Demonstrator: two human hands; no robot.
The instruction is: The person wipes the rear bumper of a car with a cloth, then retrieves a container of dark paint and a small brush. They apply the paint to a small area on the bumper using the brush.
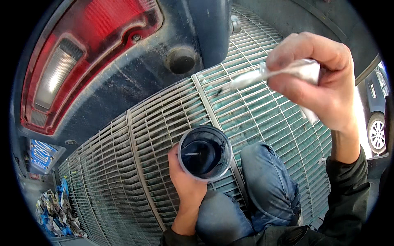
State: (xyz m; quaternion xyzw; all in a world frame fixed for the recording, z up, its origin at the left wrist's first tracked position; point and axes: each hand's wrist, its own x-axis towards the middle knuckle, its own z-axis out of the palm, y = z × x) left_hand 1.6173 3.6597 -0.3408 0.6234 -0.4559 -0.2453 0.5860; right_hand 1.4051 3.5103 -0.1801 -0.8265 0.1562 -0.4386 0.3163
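Note:
My left hand [185, 186] is wrapped round a clear plastic cup [226, 158] from its lower left side. Dark blue liquid [201, 158] lies inside the cup, and its wall is smeared with the same colour. Up at the right, my right hand [318, 69] pinches a white, brush-like tool [246, 78], blurred by motion, whose narrow end points left and looks dark at the tip. Some of the white material [308, 115] shows below the fingers. The tool is apart from both the cup and the dark blue vehicle body [152, 74].
The vehicle's red and clear tail light [96, 24] fills the upper left, with a round hole [182, 60] in the bodywork. Metal floor grating [160, 119] spreads under my bent knees [269, 176]. Crumpled paper and plastic [57, 213] lie lower left; another car [376, 110] stands far right.

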